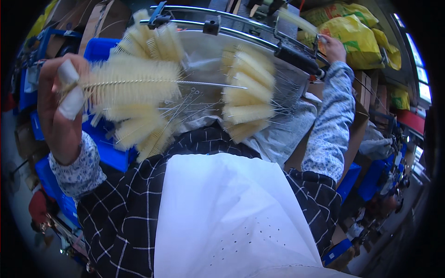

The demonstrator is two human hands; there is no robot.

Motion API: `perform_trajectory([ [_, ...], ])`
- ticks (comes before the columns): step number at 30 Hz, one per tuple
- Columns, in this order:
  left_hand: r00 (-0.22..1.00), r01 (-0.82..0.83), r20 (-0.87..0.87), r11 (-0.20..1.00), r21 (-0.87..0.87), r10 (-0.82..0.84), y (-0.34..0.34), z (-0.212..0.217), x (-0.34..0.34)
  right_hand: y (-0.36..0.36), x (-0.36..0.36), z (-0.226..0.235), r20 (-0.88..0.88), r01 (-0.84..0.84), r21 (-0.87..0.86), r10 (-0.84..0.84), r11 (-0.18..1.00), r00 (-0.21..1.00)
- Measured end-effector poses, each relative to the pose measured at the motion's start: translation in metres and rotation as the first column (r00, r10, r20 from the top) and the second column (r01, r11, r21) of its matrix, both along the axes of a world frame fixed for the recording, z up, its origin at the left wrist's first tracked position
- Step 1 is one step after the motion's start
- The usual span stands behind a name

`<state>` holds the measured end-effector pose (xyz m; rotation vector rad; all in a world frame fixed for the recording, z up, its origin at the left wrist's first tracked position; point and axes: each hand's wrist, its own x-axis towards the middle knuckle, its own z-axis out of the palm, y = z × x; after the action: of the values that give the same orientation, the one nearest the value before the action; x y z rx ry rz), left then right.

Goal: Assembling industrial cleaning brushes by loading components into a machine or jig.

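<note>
**Left fingers pinch a cream bottle brush; right hand reaches the rail frame**

The left hand point(51, 99), two digits wrapped in white tape point(68, 72), is closed on the bristled end of a twisted-wire bottle brush point(132, 82); its bare wire stem points rightward from those fingers. Below and right of them sits a blue plastic bin point(111, 155). Beyond the held brush, further from the fingers, lie loose cream brushes point(160, 44), then a stacked row of brushes point(250, 90). Metal rails point(227, 32) run above, ending in a black cylinder point(296, 58) just left of the right hand point(334, 50). Its fingers are bent at the frame's end; their grip cannot be told. Right beside that hand, yellow sacks point(347, 41) carry red and green print, blurred.
</note>
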<state>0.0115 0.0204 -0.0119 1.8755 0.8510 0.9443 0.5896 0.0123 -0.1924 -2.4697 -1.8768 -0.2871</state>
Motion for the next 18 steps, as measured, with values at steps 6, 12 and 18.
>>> perform_trajectory([
  [6,0.973,0.19,0.157,0.971,-0.145,-0.167,0.004,-0.012,0.007,-0.069,-0.028,0.074,-0.861,-0.221,-0.09,0.036,0.971,0.508],
  [12,0.906,0.415,0.121,0.908,-0.057,-0.406,-0.005,-0.024,0.07,-0.044,-0.167,0.093,-0.91,-0.756,0.139,0.384,0.64,0.158],
  [18,0.812,0.575,-0.212,0.808,0.129,-0.544,-0.006,-0.028,0.075,-0.057,-0.274,0.111,-0.963,-0.716,0.161,-0.049,0.679,-0.263],
])
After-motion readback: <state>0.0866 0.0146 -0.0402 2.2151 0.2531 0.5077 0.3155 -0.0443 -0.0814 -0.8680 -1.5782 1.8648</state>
